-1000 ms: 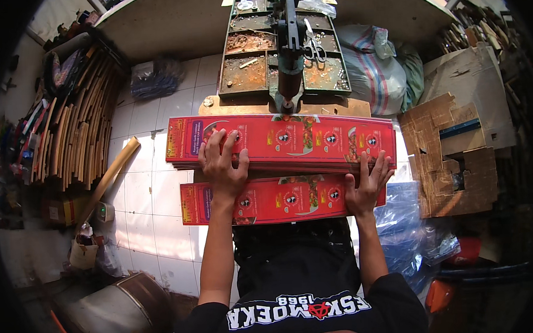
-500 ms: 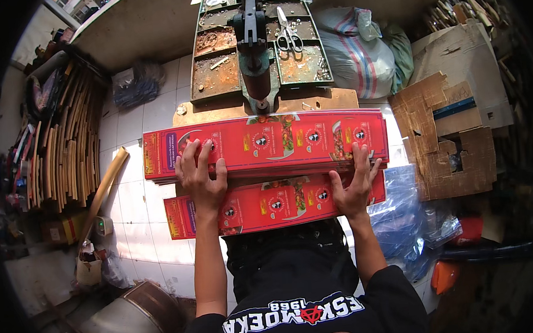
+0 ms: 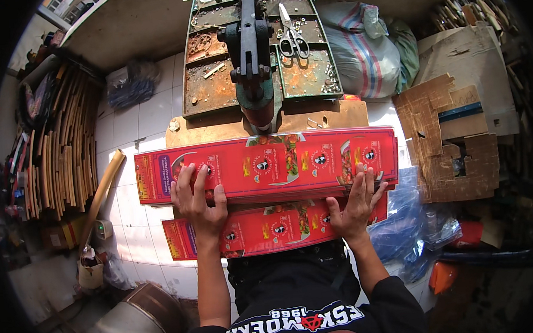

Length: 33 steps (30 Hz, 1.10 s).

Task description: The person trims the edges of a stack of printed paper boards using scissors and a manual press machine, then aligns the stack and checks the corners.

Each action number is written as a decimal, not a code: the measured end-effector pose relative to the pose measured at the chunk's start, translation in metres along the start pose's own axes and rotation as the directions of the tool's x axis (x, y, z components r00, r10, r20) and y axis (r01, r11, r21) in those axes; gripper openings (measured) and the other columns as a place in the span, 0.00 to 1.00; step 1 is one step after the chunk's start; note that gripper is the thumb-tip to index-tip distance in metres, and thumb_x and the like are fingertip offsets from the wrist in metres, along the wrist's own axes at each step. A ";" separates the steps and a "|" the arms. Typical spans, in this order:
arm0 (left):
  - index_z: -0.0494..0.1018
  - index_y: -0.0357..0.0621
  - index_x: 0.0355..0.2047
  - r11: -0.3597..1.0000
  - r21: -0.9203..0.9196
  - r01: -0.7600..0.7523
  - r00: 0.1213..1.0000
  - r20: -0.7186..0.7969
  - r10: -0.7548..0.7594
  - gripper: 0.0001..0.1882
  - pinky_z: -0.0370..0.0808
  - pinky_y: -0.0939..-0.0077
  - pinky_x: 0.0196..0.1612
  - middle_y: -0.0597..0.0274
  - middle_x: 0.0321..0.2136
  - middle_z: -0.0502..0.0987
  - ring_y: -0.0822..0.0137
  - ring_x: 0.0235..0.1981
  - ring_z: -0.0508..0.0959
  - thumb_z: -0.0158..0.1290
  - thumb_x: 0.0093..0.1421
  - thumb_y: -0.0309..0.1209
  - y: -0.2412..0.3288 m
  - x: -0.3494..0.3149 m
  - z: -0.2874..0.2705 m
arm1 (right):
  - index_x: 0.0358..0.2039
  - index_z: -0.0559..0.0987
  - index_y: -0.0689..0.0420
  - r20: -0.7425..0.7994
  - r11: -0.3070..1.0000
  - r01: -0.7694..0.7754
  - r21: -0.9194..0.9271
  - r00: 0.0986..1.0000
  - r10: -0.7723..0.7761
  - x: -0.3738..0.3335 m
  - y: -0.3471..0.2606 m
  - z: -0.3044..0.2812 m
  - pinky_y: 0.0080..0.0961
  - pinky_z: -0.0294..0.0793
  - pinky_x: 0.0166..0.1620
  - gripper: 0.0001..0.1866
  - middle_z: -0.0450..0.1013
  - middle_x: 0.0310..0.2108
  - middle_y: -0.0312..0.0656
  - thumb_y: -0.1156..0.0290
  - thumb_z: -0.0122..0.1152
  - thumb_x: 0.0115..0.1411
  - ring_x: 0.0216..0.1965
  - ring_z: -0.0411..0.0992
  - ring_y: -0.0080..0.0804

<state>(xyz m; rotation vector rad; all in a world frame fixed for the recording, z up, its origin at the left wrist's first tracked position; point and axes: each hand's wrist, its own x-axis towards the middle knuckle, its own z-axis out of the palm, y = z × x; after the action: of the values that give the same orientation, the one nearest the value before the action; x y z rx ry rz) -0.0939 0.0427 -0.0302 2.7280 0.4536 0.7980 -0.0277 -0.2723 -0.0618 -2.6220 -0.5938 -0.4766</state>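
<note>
A stack of long red printed card strips [image 3: 236, 168] lies crosswise in front of me, its far edge close to the foot of a dark metal hand press [image 3: 254, 86]. A second red strip pile [image 3: 293, 222] sits nearer my lap, partly covered by the first stack. My left hand [image 3: 199, 200] rests on the left part of the far stack, fingers spread on top and thumb by the near edge. On the right part, my right hand [image 3: 356, 207] lies with fingers stretched over the stack and its palm above the nearer pile.
Behind the press stands a compartment tray [image 3: 214, 88] with small metal bits and scissors [image 3: 293, 35]. A wooden board [image 3: 210, 130] lies under the press. Cardboard sheets [image 3: 61, 153] stand at left; a white sack [image 3: 357, 53], cut cardboard [image 3: 460, 180] and clear blue plastic [image 3: 402, 219] are at right.
The view has shifted, so the board, red strips and hands appear lower and the press larger. Both hands remain on the far stack in nearly the same places.
</note>
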 end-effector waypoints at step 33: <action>0.75 0.46 0.48 1.000 -0.009 0.019 1.000 0.014 -0.019 0.22 0.54 0.48 0.64 0.54 0.55 0.70 0.51 0.60 0.67 0.54 0.52 0.37 0.001 0.001 -0.003 | 0.32 0.77 0.57 0.021 0.959 0.255 -0.124 0.967 -0.255 0.294 0.001 0.077 0.35 0.76 0.41 0.09 0.71 0.34 0.44 0.65 0.62 0.55 0.41 0.73 0.42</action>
<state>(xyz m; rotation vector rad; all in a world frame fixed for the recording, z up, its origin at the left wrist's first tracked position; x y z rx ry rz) -0.0943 0.0432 -0.0269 2.7147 0.4715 0.7737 0.2408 -0.1410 -0.0079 -2.6766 -0.9394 -0.6029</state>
